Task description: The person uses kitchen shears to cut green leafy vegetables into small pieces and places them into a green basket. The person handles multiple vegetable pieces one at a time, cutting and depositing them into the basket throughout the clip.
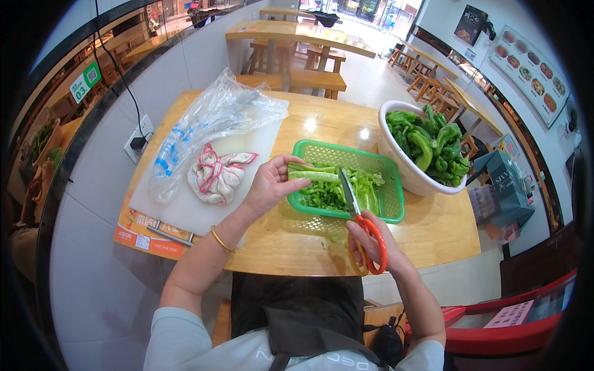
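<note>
My left hand holds split lengths of green pepper over a green plastic basket. In my right hand is a pair of scissors with red and orange handles, its blades pointing away from me beside the free end of the held pepper. Cut green pepper strips lie in the basket below. At the right, a white plastic tub holds many whole green peppers.
A white cutting board on the left bears a crumpled clear plastic bag and a bundled white cloth with pink edging. A metal handle shows at its near edge. The wooden table meets a wall on the left.
</note>
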The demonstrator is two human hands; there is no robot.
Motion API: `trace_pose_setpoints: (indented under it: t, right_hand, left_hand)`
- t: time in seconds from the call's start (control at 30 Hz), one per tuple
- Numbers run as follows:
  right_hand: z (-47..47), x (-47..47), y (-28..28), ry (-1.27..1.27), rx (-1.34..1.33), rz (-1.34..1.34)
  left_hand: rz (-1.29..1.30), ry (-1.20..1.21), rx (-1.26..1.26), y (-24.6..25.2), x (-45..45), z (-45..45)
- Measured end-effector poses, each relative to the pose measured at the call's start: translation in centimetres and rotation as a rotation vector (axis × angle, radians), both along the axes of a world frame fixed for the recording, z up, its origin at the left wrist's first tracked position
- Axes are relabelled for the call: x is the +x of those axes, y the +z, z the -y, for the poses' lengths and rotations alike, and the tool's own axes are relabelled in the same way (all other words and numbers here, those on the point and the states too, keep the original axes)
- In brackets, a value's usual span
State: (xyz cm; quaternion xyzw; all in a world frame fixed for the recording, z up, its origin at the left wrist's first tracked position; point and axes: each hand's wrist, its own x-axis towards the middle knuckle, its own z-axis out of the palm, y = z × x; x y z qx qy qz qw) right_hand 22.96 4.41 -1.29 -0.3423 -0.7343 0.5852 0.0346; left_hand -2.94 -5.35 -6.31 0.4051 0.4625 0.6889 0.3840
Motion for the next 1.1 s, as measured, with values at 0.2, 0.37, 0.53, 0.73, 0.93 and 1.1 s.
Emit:
trace_pose_setpoints:
  t: [0.2, 0.37, 0.53, 0.73, 0.93, 1.1]
  right_hand:
    - [0.3, 0.6, -0.5, 0.106, -0.123, -0.024]
    - [0.5, 0.0, -0.5, 0.061, -0.114, -0.038]
    - [0.8, -0.8, -0.5, 0.042, -0.022, -0.022]
    - [1.0, -1.1, -0.3, -0.002, 0.121, 0.027]
    - [0.3, -0.6, -0.2, 0.029, -0.008, 0.018]
    - [0.5, 0.0, -0.9, 0.080, -0.179, -0.047]
  left_hand:
    - [-0.106, 0.028, 0.092, -0.1, 1.3, 0.2]
    - [-0.142, -0.030, 0.083, 0.0, 1.9, 0.3]
    - [-0.098, -0.029, 0.042, 0.0, 1.4, 0.3]
    - [0.041, -0.001, 0.013, -0.1, 0.6, -0.1]
    - [0.080, 0.010, 0.028, -0.1, 0.4, -0.1]
    - [-0.099, 0.087, 0.092, 0.0, 1.2, 0.2]
